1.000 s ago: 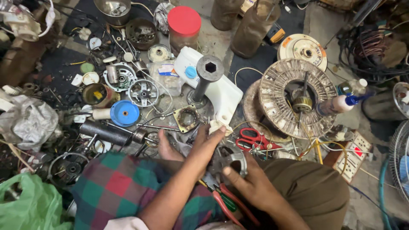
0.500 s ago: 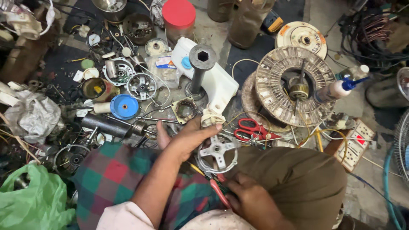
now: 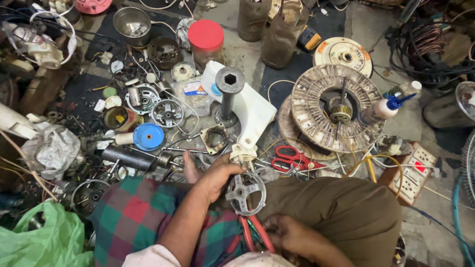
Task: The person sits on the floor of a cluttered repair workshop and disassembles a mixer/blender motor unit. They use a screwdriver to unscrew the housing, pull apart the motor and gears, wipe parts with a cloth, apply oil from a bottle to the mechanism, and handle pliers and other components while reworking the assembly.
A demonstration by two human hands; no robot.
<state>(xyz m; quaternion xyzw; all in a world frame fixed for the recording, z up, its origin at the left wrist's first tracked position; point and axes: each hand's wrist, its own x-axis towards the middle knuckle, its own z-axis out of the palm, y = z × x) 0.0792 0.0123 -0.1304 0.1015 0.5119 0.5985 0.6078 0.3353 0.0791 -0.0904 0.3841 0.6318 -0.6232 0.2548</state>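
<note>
My left hand [image 3: 213, 176] grips a round grey metal motor end cover [image 3: 246, 193] with spokes, holding it upright on my lap. My right hand [image 3: 292, 234] is lower, closed around the red handles of a pair of pliers [image 3: 256, 233] whose jaws point up at the cover's lower edge. A green and red checked cloth [image 3: 143, 217] covers my left leg and brown cloth [image 3: 341, 212] my right.
Red-handled scissors [image 3: 292, 157] lie just beyond the cover. A large round stator [image 3: 336, 106] sits at right, a white bottle [image 3: 250, 106] with a black socket post [image 3: 229, 94] at centre, a blue disc [image 3: 148, 136] at left, a red-lidded jar [image 3: 206, 39] behind.
My right hand has drawn back toward my body and now holds the pliers low. My left hand keeps the cover, which has tilted more upright.
</note>
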